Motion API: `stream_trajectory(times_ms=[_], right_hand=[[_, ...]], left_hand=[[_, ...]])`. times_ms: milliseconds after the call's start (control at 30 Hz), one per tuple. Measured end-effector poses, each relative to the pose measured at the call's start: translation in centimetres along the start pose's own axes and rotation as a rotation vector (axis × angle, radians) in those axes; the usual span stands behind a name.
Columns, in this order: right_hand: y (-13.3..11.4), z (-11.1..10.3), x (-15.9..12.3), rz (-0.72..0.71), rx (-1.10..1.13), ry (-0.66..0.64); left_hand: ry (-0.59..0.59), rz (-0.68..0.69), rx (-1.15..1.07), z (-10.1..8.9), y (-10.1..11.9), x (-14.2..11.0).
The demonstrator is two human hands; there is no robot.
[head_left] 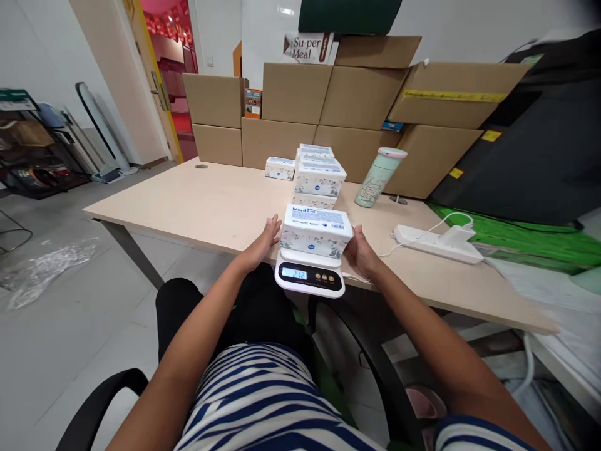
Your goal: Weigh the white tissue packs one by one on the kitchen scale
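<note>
Scale [310, 277] over worktop's [225, 207] near edge, display lit | Manhua pack [314, 233] already set on it | my left hand [261, 243] open beside it; my right hand [364, 252] at its side, grip unclear | stacked packs [319, 178] behind, off the scale | lone pack [280, 169] near far edge

To my left the tabletop [211, 203] lies bare, and I could slide a hand across it as far as the cardboard boxes [282, 141] along the back. Straight ahead the stacked tissue packs [319, 181] block me, while on my right the upright bottle [378, 178] and the power strip [436, 244] with its cable narrow the way.
</note>
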State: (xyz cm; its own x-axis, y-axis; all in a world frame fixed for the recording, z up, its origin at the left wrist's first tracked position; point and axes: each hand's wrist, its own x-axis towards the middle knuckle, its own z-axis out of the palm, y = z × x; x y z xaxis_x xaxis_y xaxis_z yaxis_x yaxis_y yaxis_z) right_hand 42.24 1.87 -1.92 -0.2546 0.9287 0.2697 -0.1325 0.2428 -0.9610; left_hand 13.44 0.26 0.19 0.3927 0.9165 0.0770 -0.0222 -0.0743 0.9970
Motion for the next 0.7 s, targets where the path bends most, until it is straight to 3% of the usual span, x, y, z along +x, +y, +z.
stream_trajectory(times_ms=[267,567,700], right_hand=[[0.4,0.0,0.2,0.0,0.015,0.007],[1.0,-0.2,0.3,-0.012,0.006,0.023],[0.7,-0.9,-0.3,-0.157,-0.219,0.208]], left_hand=[[0.047,-0.032,-0.031,0.4,1.1,-0.3],[0.038,0.013,0.004,0.2,0.4,-0.1],[0.025,0.013,0.025,0.0,0.2,0.0]])
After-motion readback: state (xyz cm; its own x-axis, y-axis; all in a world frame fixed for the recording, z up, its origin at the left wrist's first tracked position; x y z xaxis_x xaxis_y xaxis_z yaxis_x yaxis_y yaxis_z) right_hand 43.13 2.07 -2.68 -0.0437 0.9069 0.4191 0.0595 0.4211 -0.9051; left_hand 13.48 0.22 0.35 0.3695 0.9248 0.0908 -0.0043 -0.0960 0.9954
